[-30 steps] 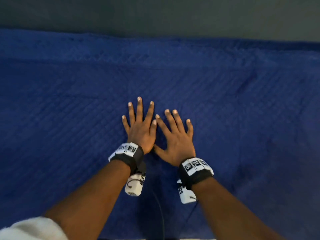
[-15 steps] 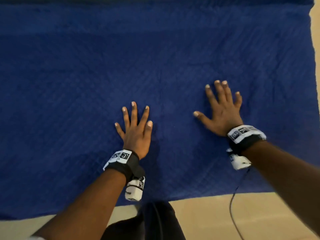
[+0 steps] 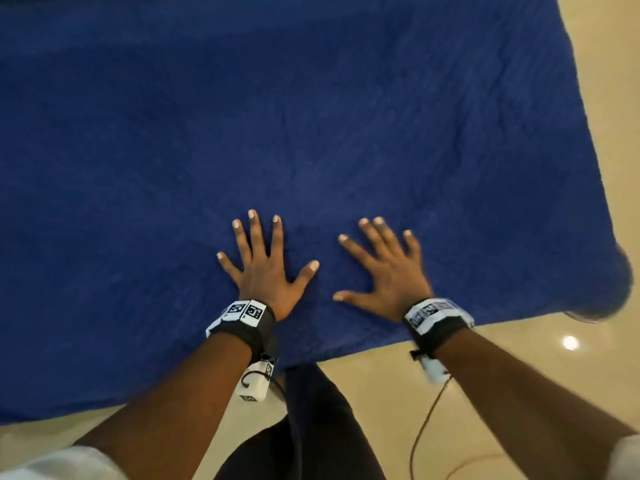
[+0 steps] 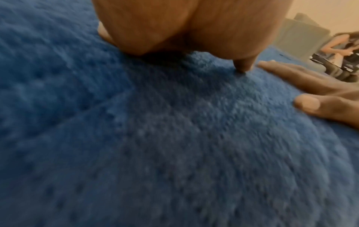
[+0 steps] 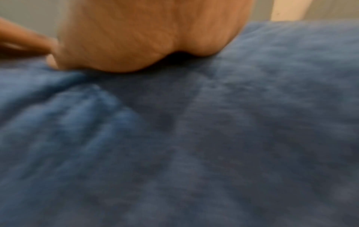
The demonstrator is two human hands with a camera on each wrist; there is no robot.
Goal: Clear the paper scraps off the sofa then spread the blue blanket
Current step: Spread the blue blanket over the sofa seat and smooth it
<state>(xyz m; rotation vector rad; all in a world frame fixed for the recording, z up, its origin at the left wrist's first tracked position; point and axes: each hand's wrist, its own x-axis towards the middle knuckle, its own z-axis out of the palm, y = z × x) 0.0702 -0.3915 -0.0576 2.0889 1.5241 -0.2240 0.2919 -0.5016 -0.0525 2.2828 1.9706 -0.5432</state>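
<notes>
1. Pressing flat on the blue blanket (image 3: 311, 116), the left hand (image 3: 266, 275) and right hand (image 3: 388, 271) lie palm-down with fingers straight and splayed. They are near each other but apart and grip nothing.
2. Markings: the left wristband (image 3: 242, 315) and right wristband (image 3: 436, 315) carry square black-and-white coded patterns, too small to read.
3. Materials: the blanket is a deep-blue fleecy pile, quilted in a fine dimpled grid. The right wrist view shows soft ripples bunched beside the thumb. The floor (image 3: 381, 393) is glossy beige.
4. Edges: the blanket's near edge runs just behind both wrists. Its right edge borders bare floor, and the near right corner droops rounded.
5. Room: broad, smooth blanket lies ahead and to the left of the hands. A thin cable (image 3: 426, 415) trails from the right wrist over the floor, beside dark trousers (image 3: 311, 427).
</notes>
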